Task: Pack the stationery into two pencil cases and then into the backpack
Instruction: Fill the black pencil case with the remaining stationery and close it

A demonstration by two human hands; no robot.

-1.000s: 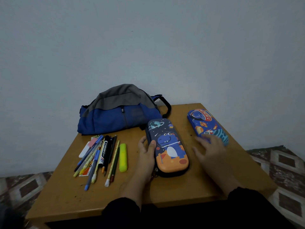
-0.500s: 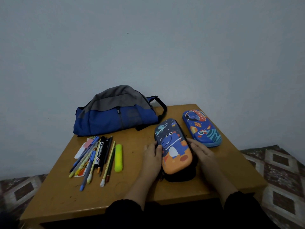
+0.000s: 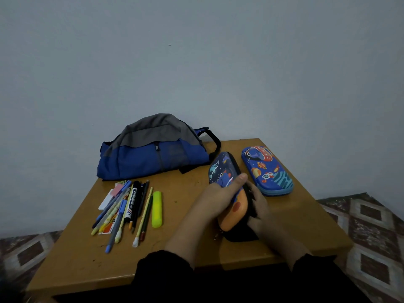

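Observation:
A dinosaur pencil case point(image 3: 223, 169), dark blue with an orange end, is tipped up on its side near the table's front. My left hand point(image 3: 220, 197) grips its printed lid, thumb across the top. My right hand point(image 3: 258, 206) holds the black underside and edge on the right. A second blue space-print pencil case point(image 3: 267, 170) lies flat and closed just right of it. A pile of pens, pencils, a marker and a yellow highlighter point(image 3: 157, 209) lies at the left. The blue and grey backpack point(image 3: 153, 152) lies at the back against the wall.
The wooden table point(image 3: 175, 265) is small, with its front edge near my sleeves and its right edge just past the second case. A white eraser and cards point(image 3: 107, 201) lie under the pens. Patterned floor shows on both sides.
The dinosaur case has been tilted up from lying flat onto its side. My left hand has moved over its lid and my right hand has closed round its right edge.

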